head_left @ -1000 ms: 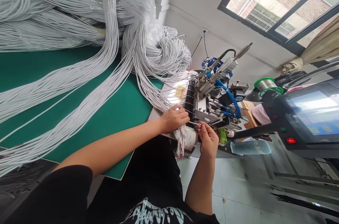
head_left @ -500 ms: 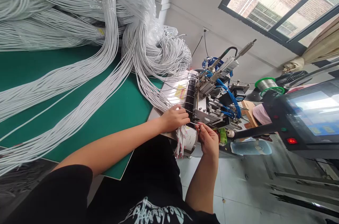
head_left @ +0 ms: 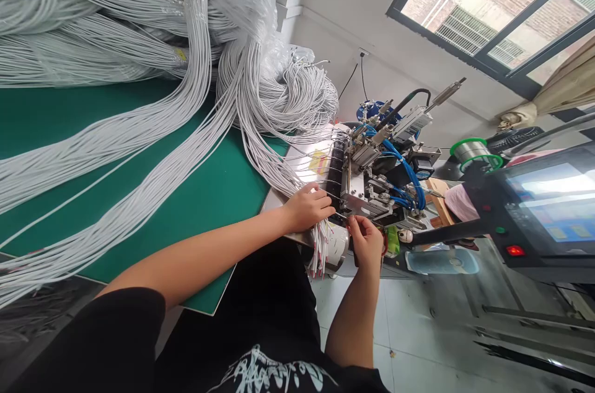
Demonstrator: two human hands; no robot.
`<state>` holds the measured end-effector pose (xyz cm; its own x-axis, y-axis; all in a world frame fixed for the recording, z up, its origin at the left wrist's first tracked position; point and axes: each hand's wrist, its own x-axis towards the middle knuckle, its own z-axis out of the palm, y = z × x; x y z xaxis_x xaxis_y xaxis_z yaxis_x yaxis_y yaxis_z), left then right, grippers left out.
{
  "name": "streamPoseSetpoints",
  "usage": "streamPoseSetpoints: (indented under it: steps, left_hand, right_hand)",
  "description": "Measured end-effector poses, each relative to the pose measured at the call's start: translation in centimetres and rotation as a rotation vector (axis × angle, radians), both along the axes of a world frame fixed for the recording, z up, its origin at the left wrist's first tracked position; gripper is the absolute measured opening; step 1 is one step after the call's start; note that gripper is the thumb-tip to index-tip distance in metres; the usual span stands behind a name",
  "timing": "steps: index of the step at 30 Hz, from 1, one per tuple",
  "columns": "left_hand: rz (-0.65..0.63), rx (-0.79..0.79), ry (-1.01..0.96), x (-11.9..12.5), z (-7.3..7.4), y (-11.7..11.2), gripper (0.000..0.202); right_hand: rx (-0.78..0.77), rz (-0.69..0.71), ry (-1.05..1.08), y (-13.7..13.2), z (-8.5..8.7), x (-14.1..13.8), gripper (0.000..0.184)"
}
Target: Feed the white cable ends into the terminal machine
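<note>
My left hand (head_left: 308,207) is closed around a bundle of thin white cables (head_left: 320,244), whose reddish-tipped ends hang down below the fingers. My right hand (head_left: 365,235) is pinched near the front edge of a metal machine (head_left: 367,176) with blue air tubes. A single cable end runs from the left hand toward the right fingertips. The tip itself is hidden by the fingers. Behind my left hand, the rest of the cables (head_left: 267,160) sweep back over the table corner. Several separate cables lie across the machine's black feed strip (head_left: 335,163).
Large plastic-wrapped coils of cable (head_left: 116,8) are heaped on the green table (head_left: 218,176) at left. To the right stand a control screen (head_left: 553,201) on an arm and a spool of solder wire (head_left: 475,152). A white roll (head_left: 337,244) sits below the machine's edge.
My right hand has shifted slightly and turned in toward the machine edge. The machine's upper slide assembly has moved up and to the right. My left hand keeps its grip on the cables.
</note>
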<state>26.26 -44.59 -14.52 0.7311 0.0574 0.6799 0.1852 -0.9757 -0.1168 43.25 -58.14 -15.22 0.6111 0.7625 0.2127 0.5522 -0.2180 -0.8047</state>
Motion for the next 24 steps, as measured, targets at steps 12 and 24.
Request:
streamPoseSetpoints:
  steps: [12, 24]
  left_hand:
    - [-0.019, -0.032, 0.095, 0.2, -0.6, 0.3, 0.020]
    - [-0.020, -0.049, 0.085, 0.2, -0.7, 0.2, 0.018]
  right_hand:
    - [0.083, 0.088, 0.475, 1.4, -2.0, 0.7, 0.030]
    - [0.136, 0.016, 0.684, 1.8, -2.3, -0.1, 0.035]
